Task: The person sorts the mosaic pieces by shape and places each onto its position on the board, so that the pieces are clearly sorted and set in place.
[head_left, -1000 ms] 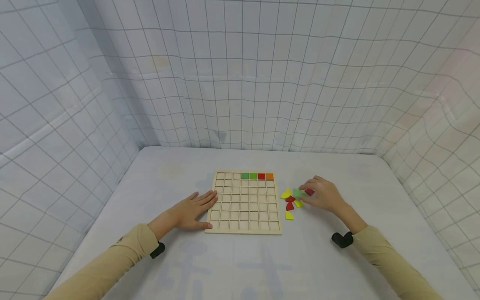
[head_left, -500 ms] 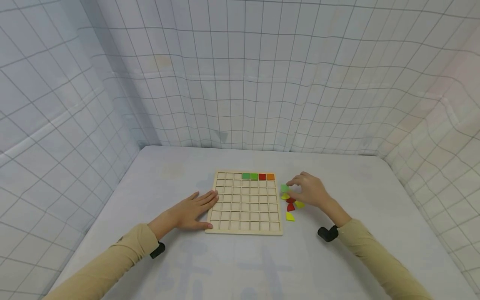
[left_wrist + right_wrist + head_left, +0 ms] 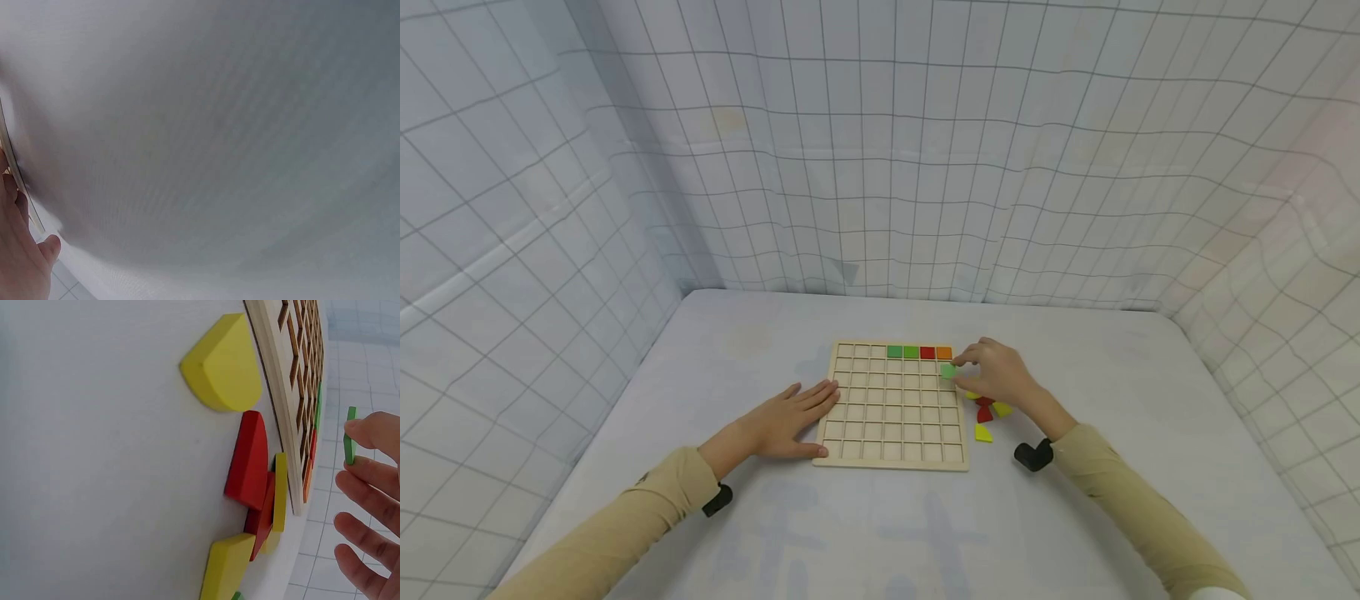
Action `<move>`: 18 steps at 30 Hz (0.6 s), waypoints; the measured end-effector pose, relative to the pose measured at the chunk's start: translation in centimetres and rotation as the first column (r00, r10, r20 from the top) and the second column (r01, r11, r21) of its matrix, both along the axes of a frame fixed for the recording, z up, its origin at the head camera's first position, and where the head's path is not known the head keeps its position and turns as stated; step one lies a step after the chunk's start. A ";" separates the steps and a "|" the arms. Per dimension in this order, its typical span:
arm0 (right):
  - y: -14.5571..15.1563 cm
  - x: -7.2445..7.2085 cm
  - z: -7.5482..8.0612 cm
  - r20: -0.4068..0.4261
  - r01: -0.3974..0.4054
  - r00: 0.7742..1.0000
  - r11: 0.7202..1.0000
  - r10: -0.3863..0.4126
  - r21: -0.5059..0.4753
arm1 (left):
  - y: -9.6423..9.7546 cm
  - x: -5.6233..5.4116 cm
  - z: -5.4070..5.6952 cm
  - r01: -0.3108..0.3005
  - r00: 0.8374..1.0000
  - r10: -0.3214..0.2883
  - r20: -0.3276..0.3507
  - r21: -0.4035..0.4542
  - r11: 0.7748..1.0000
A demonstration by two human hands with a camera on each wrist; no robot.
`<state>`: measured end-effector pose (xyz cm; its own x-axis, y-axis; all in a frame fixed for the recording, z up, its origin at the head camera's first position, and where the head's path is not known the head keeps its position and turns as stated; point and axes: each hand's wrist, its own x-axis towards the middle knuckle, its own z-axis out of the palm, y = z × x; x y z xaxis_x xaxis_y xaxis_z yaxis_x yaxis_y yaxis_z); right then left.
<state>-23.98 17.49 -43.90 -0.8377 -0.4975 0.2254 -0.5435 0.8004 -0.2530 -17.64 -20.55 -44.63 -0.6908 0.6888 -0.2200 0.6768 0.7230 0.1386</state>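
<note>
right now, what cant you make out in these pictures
Head: the far yellow piece, partly covered by the right hand.
Left wrist: the board, mostly cut off by the left edge.
Right wrist: a green sliver and another yellow piece, both cut off by the bottom edge.

The person wears long sleeves of a sand-beige cloth. The left sleeve (image 3: pixel 613 529) has soft creases and one small dark mark (image 3: pixel 642 479) close to the cuff; the right sleeve (image 3: pixel 1138 504) has similar folds, and at its lower end appears a white patch (image 3: pixel 1217 593). Beside the bare left hand (image 3: pixel 782 423), under the cuff, there is a short black device (image 3: pixel 718 500). Near the right hand (image 3: pixel 997 371), also bare, a second black device (image 3: pixel 1033 455) shows a bent, rounded form.
</note>
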 end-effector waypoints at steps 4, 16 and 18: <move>-0.8 -0.4 0.1 0.005 -0.010 1.000 1.000 0.010 -0.017 | 0.1 0.0 0.0 -0.010 1.000 0.010 0.001 -0.017 1.000; -3.4 -1.8 0.2 -0.026 -0.087 0.996 0.996 0.087 -0.029 | 0.2 0.1 0.1 -0.014 1.000 0.014 0.008 -0.017 1.000; -3.9 -2.1 0.2 -0.025 -0.095 0.995 0.995 0.094 -0.030 | 0.2 0.2 0.2 -0.014 1.000 0.014 0.011 -0.014 1.000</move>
<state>-26.04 13.57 -43.68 -0.7815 -0.5666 0.2612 -0.6224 0.7371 -0.2633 -17.47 -20.35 -44.45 -0.6979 0.6758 -0.2372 0.6651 0.7344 0.1354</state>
